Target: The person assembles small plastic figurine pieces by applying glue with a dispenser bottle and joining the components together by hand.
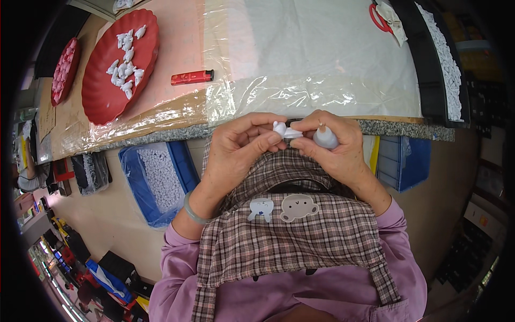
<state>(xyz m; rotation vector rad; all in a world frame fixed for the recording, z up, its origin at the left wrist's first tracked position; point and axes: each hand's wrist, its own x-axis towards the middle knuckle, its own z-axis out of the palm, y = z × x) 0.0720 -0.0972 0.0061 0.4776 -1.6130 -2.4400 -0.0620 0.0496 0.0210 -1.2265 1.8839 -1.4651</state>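
Observation:
In front of my chest, at the table's front edge, both hands meet over a small white figurine in parts. My left hand (244, 137) is closed, pinching a rounded white piece (279, 127) between thumb and fingertips. My right hand (343, 142) is closed too; its thumb and forefinger pinch a narrower white piece (293, 132) up against the first. Whether the two are joined I cannot tell. Tucked in the same right hand is a small translucent squeeze bottle (325, 139) with a thin nozzle pointing up.
On the table lie a red scalloped plate (96, 80) with several white figurines, a red lighter (192, 78) and red-handled scissors (380, 19). A dish of pink pieces (65, 70) stands far left, a black tray (437, 70) of white pieces right. Below are blue crates (185, 161).

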